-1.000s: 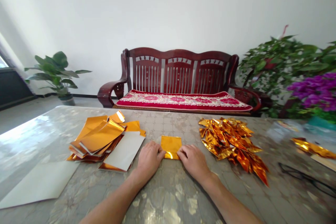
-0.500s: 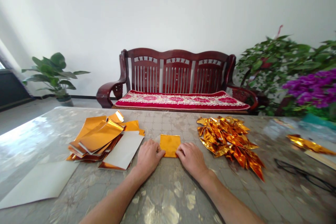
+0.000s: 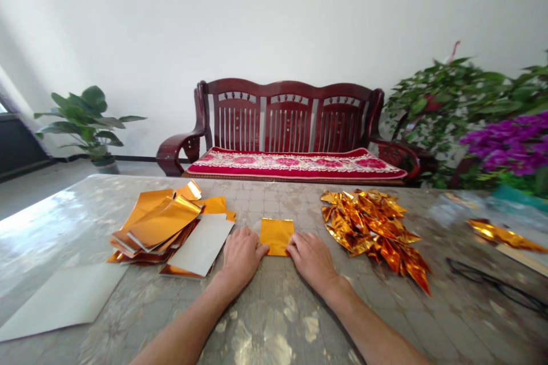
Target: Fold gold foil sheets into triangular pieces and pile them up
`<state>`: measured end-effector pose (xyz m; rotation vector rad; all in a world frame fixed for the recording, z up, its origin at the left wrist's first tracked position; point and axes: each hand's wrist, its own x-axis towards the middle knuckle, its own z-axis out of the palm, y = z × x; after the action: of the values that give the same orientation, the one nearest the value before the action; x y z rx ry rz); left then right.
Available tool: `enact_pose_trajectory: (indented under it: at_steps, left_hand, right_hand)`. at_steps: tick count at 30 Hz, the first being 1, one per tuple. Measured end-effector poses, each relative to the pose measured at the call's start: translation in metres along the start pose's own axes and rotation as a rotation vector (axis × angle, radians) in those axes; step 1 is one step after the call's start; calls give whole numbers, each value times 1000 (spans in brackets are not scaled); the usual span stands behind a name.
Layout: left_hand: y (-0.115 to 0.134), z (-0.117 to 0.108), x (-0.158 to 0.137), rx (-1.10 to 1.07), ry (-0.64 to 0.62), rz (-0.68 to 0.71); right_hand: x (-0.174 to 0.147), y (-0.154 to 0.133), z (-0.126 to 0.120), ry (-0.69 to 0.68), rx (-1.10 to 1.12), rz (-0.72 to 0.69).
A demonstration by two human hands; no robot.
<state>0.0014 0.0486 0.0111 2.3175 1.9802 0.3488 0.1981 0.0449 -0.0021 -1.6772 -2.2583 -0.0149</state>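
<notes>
A small square of gold foil paper (image 3: 277,236) lies flat on the table between my hands. My left hand (image 3: 243,251) pinches its near left corner, thumb pointing inward and fingers curled. At the near right corner, my right hand (image 3: 311,255) grips the paper the same way, its fingertips bent under. To the left is a loose stack of gold foil sheets (image 3: 165,219), with a sheet showing its white back (image 3: 201,245) on the near side. On the right sits a heap of pointed, folded gold foil pieces (image 3: 372,225).
A pale sheet (image 3: 64,299) lies at the table's left. Black eyeglasses (image 3: 492,282), a gold foil piece (image 3: 505,235) and clear plastic (image 3: 456,208) are on the right. Beyond the patterned table (image 3: 265,319) stands a wooden bench (image 3: 289,120) with a red cushion; plants flank it.
Almost nothing differs. Both hands stay at the near corners of the foil square, and the view has shifted very slightly.
</notes>
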Motion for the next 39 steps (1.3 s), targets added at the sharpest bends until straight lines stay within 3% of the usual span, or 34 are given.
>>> enact_pose_trajectory:
  at_steps: [12,16,19,23,31,39]
  left_hand:
    - [5,-2,1,123,-9,18]
    - [4,0,-2,99,96,22]
    - [4,4,-4,20,131,193]
    - [11,11,-9,7,-30,403]
    - [29,13,-24,237,-16,427]
    - [31,10,-32,313,-43,365]
  right_hand:
    - [3,0,0,-36,-38,-2]
    - [3,-3,-3,-42,-35,24]
    - [1,-5,-4,-30,-45,60]
    - [-1,-10,-1,22,-79,99]
    - [2,-23,3,56,-93,146]
    - [-2,-7,2,39,-109,152]
